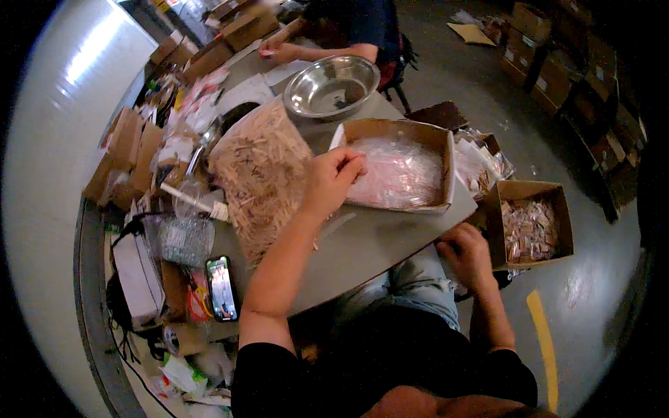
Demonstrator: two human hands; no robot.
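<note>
My left hand [332, 180] is over the left edge of a shallow cardboard box [447, 171]. Its thumb and fingers are pinched together, and whatever lies between them is too small to make out. Inside that box are many clear plastic bags [401, 171] with a pinkish tint. To the left of the hand lies a large clear bag of small wooden pieces [258, 181]. My right hand [465, 252] is beyond the table's right edge, beside an open carton [566, 226] of small filled packets [529, 230]. Its fingers are curled in, hiding anything they may hold.
A steel bowl [313, 83] stands at the table's far side, where another person's arm [327, 53] reaches in. A lit phone [221, 289] stands at the near left. Cartons [115, 153] and loose packaging crowd the left. Stacked cartons [550, 76] stand at far right.
</note>
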